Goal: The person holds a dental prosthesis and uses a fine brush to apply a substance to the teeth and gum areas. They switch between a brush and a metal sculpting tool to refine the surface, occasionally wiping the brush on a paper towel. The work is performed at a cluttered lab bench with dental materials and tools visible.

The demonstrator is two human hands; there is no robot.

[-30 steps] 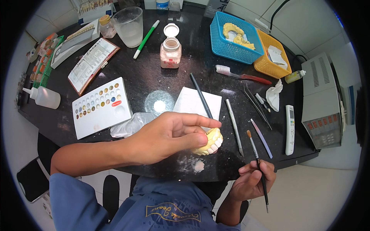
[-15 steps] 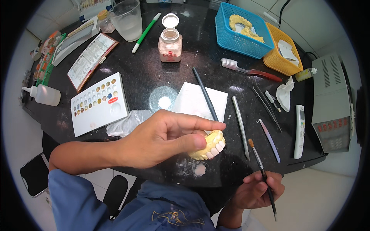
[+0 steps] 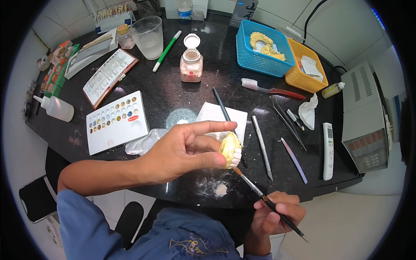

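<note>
Between thumb and fingers, my left hand grips a yellow dental cast above the near part of the dark table. White teeth line the side of the cast that faces right. My right hand, at the lower right, is closed round the dark handle of a fine paintbrush. The brush's brown tip is at the lower edge of the cast, close to the teeth; whether it touches them I cannot tell. Below the cast, a small pinkish-white powder patch lies on the tabletop.
Behind my left hand are a paint palette and an open powder jar. A metal carving knife, tweezers and a toothbrush lie to the right. Blue and yellow baskets stand at the back right, near a grey machine.
The paintbrush has moved left and up, its tip now at the dental cast. My left hand has turned the cast, so the teeth face more to the right. The view has shifted slightly.
</note>
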